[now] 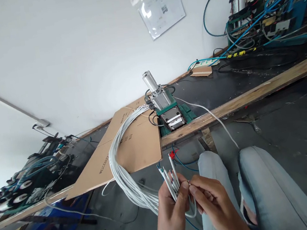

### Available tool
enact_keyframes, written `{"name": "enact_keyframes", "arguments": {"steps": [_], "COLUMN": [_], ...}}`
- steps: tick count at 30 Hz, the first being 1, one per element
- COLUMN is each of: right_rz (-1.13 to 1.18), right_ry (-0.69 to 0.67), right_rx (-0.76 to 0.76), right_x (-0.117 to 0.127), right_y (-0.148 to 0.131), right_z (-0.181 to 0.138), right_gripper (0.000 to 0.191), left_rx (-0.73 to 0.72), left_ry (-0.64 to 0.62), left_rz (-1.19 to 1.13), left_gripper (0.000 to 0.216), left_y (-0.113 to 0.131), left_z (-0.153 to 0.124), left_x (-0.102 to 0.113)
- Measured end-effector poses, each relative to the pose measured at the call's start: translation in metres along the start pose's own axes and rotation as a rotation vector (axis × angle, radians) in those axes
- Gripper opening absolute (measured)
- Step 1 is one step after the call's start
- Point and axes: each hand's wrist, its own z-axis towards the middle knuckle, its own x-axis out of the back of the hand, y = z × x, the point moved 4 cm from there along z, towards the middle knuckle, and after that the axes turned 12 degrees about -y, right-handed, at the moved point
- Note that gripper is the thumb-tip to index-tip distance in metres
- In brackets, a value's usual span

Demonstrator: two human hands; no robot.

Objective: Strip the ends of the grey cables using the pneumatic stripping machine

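Observation:
My left hand (171,213) grips a bundle of grey-white cables (125,172) near their cut ends, which stick up above my fingers. The bundle loops down off a flattened cardboard sheet (134,144) on the workbench. My right hand (211,202) pinches the tip of one single cable between thumb and forefinger, right beside my left thumb. Both hands hover above my knees, in front of the bench edge. A small green pneumatic press (168,109) with a silver cylinder stands on the bench behind the cables.
A long wooden-edged bench (253,95) runs across the view. A larger machine with blue hoses (264,11) sits at the far right, another tangle of equipment (28,182) at the left. A power strip (206,62) lies near the wall. My legs in light jeans (267,190) are below.

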Motion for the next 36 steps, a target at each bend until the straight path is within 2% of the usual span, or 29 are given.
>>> {"name": "enact_keyframes", "arguments": {"steps": [3,8,11,14,17,20,22,24,27,29,30,32,33,36], "right_rz": [-0.015,0.096,0.168,0.216,0.243,0.217,0.171,0.122,-0.11,-0.451,-0.645,-0.975,-1.085,-1.206], "right_ry": [0.01,0.0,0.006,0.039,0.118,0.19,0.195,0.176,0.207,0.211,0.171,0.034,-0.026,-0.101], "right_rx": [-0.005,-0.045,-0.114,-0.171,-0.185,-0.15,-0.13,-0.131,-0.064,0.141,0.266,0.47,0.526,0.549], "right_x": [-0.002,-0.003,-0.002,0.005,0.019,0.033,0.039,0.045,0.065,0.079,0.084,0.089,0.091,0.099], "right_y": [0.001,0.005,0.011,0.015,0.013,0.003,-0.004,-0.007,-0.008,-0.012,-0.014,-0.011,-0.007,0.004], "right_z": [0.001,0.002,0.0,0.001,0.009,0.024,0.035,0.043,0.049,0.052,0.053,0.056,0.06,0.076], "right_gripper": [0.042,0.044,0.047,0.047,0.046,0.046,0.045,0.045,0.037,0.024,0.023,0.029,0.033,0.043], "left_rx": [-0.004,0.002,-0.001,-0.064,-0.205,-0.324,-0.342,-0.327,-0.241,-0.164,-0.136,-0.129,-0.148,-0.201], "left_ry": [0.026,0.042,0.119,0.234,0.287,0.212,0.124,0.092,0.181,0.238,0.248,0.262,0.289,0.506], "left_rz": [-0.012,-0.012,-0.003,0.123,0.361,0.502,0.507,0.505,0.536,0.547,0.542,0.512,0.494,0.418], "left_gripper": [0.032,0.034,0.037,0.039,0.031,0.019,0.021,0.024,0.025,0.026,0.027,0.028,0.028,0.031], "left_y": [-0.002,-0.002,0.001,0.005,0.011,0.013,0.01,0.005,-0.006,-0.015,-0.018,-0.019,-0.017,-0.006], "left_z": [-0.001,-0.001,-0.004,-0.007,-0.004,0.008,0.018,0.028,0.043,0.055,0.061,0.074,0.08,0.086], "left_x": [0.001,0.001,0.003,0.004,0.002,-0.006,-0.01,-0.011,-0.005,-0.001,0.0,0.0,0.001,0.004]}}
